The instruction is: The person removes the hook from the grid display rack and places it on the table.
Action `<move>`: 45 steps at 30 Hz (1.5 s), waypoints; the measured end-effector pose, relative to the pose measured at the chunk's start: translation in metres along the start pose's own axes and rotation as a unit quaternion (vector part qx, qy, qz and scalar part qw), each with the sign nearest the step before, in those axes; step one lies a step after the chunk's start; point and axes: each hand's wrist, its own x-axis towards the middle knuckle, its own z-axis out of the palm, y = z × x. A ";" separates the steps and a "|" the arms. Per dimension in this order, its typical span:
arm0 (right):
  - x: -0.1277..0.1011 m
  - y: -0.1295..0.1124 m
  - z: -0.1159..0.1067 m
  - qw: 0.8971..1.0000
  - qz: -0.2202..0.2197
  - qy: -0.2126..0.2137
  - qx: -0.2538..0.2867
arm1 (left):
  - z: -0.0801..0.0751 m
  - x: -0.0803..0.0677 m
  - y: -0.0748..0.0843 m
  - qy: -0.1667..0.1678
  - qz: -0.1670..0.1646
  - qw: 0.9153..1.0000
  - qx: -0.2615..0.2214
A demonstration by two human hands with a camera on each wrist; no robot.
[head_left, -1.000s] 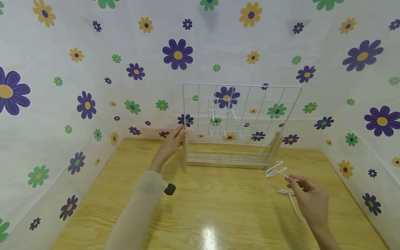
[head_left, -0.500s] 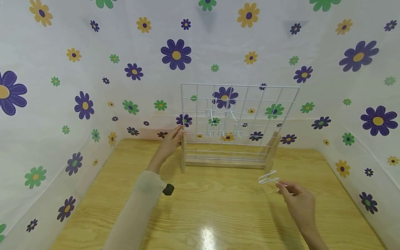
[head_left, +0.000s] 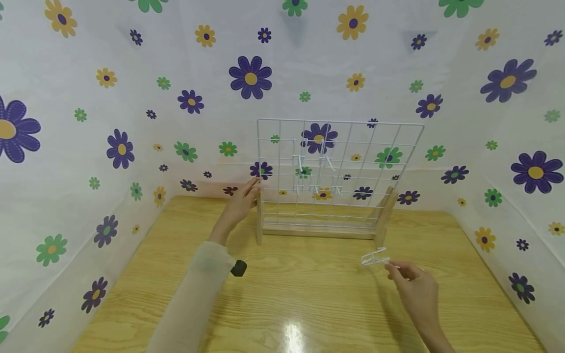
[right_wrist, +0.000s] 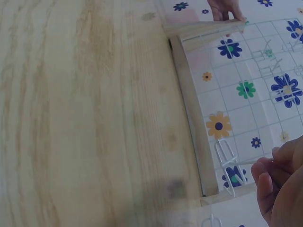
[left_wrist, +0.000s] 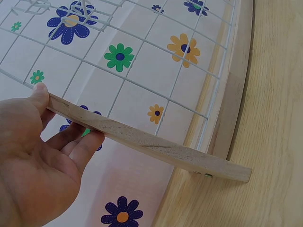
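A white wire grid rack (head_left: 348, 147) stands upright in a wooden base at the back of the table. My left hand (head_left: 238, 203) pinches its left wooden upright (left_wrist: 137, 137), thumb on one side and fingertips on the other. Between right thumb and fingers, my right hand (head_left: 415, 289) holds a white wire hook (head_left: 374, 258) by its prong, above the table in front of the rack's right upright (head_left: 385, 215). The hook's looped back end (right_wrist: 227, 165) points away from the hand. Several similar hooks (head_left: 326, 162) hang on the grid left of its middle, in two rows.
Another white hook (right_wrist: 211, 221) shows at the bottom edge of the right wrist view; in the head view my right hand hides it. Flower-patterned white sheeting (head_left: 185, 63) walls the wood-grain table (head_left: 265, 304) at the back and sides.
My right hand has moved left and slightly down with the hook, and the hook has tilted flatter. The hook lying on the table has become covered by that hand. My left hand stays put.
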 end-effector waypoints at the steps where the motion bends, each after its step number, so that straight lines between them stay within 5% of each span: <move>1: -0.001 0.000 0.001 1.000 -0.003 0.000 0.000 | 0.000 0.000 0.000 0.001 -0.002 1.000 -0.001; 29: -0.007 0.012 0.019 0.999 0.022 -0.031 -0.024 | 0.000 -0.001 0.001 -0.001 0.000 1.000 -0.003; 45: -0.015 0.007 0.020 0.995 -0.007 -0.004 -0.104 | 0.001 -0.001 0.002 0.004 0.001 1.000 -0.005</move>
